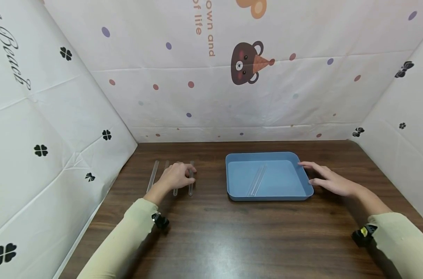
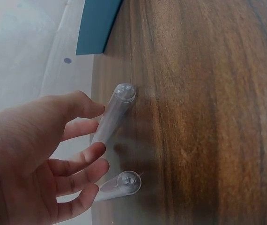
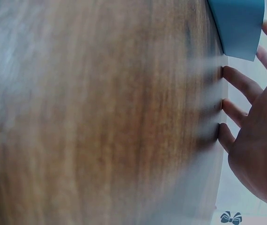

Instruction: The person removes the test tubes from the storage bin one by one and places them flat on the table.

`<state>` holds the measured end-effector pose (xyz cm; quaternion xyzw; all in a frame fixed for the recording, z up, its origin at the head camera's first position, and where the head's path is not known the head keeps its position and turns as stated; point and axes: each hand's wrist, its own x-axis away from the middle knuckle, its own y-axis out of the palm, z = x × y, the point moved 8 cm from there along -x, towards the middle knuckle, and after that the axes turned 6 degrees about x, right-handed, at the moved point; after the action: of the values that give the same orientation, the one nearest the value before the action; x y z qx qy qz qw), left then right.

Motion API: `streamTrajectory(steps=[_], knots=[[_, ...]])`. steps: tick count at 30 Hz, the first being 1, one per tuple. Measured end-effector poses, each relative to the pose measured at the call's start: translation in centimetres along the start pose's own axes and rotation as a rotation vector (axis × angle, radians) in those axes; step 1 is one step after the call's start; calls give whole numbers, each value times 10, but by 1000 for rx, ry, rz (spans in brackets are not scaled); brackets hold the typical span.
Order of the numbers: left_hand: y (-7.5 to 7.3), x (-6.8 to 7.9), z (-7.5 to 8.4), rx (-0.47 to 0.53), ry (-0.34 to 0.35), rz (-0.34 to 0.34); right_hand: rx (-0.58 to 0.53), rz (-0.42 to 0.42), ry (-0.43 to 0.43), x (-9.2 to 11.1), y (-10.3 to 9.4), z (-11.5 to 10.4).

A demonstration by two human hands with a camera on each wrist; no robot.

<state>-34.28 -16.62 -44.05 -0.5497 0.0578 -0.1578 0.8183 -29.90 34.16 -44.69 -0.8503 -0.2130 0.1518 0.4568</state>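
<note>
My left hand [image 1: 176, 176] is over a row of several clear test-tube-like tubes lying on the table. Its thumb and index fingertips are right at the rightmost tube [image 1: 191, 190], whose rounded end [image 2: 125, 91] shows in the left wrist view. Another tube [image 2: 129, 182] lies below the other fingers there; at the far left of the row is one more tube [image 1: 152, 176]. On the right, my right hand [image 1: 331, 182] rests its fingertips against the right side of a blue tray [image 1: 284, 174], fingers loosely extended. Inside the tray, clear tubes [image 1: 257, 180] lie slanted side by side.
The brown wooden table [image 1: 232, 232] is bordered by a white printed sheet [image 1: 197, 100] at the back and on both sides. The left sheet [image 1: 75, 174] stands near the tube row. Between that row and the tray is bare table surface.
</note>
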Motion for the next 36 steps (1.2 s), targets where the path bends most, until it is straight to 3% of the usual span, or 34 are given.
streamTrajectory(steps=[20, 36], knots=[[-10, 0, 5, 18, -19, -16, -28, 15, -24, 0, 1, 2], [-27, -4, 19, -4, 28, 11, -23, 14, -24, 0, 1, 2]])
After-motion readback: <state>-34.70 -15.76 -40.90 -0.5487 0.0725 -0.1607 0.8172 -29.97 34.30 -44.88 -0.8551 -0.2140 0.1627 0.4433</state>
